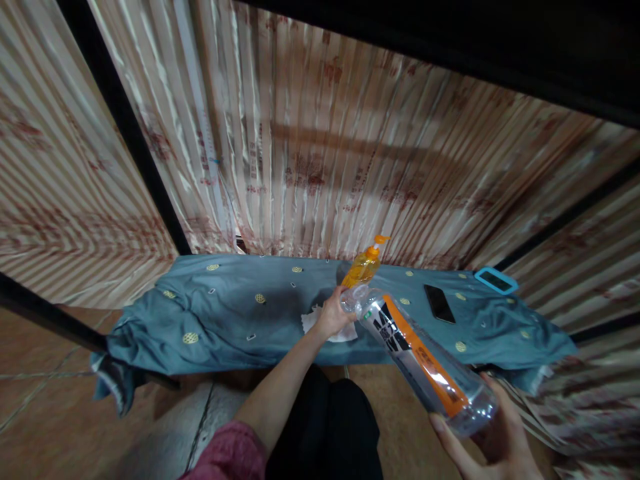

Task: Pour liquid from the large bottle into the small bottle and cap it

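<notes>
My right hand (487, 433) grips the base of a clear plastic bottle (425, 360) with an orange, black and white label, tilted with its neck pointing away from me. My left hand (334, 313) is closed around the bottle's neck and cap end. Just under my left hand a crumpled white tissue (313, 321) lies on the blue cloth (225, 313). An orange pump bottle (365, 265) stands upright right behind the clear bottle's neck.
The blue cloth with gold dots covers a low bench. A black phone (439, 303) and a device in a blue case (496, 281) lie on it at the right. Striped pink curtains (320, 153) hang behind, with black frame bars. Tiled floor lies below.
</notes>
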Action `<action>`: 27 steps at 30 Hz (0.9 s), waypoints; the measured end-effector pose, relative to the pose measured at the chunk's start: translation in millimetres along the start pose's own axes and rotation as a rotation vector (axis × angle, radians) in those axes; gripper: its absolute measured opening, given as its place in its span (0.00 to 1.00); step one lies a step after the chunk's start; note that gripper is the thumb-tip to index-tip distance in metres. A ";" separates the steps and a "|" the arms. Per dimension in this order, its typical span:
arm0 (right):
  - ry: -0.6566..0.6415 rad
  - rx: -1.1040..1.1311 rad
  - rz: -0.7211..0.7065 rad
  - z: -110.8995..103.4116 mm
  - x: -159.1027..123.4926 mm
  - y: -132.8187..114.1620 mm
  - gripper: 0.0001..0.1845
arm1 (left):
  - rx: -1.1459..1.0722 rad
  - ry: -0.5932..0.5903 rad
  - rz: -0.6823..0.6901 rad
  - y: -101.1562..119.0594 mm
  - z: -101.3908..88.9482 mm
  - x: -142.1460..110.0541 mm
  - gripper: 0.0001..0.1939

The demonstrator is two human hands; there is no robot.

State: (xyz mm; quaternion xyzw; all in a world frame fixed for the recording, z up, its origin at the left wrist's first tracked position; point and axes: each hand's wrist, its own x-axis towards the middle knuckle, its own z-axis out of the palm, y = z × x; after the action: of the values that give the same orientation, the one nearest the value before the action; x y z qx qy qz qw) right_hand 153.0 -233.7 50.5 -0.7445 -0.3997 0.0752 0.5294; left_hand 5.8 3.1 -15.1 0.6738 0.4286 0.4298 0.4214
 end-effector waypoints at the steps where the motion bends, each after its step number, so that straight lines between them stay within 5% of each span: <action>1: 0.005 -0.007 -0.001 0.2 0.1 -0.6 0.54 | -0.002 0.002 0.003 -0.2 0.0 -0.1 0.31; 27: -0.009 -0.019 0.039 -0.6 0.9 -8.4 0.55 | -0.019 -0.007 0.005 0.5 0.3 -0.3 0.30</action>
State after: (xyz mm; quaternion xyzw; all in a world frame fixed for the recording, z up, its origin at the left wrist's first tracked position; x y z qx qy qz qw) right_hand 149.6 -232.6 58.2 -0.7570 -0.3881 0.0852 0.5188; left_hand 6.1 2.7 -14.8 0.6725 0.4213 0.4324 0.4281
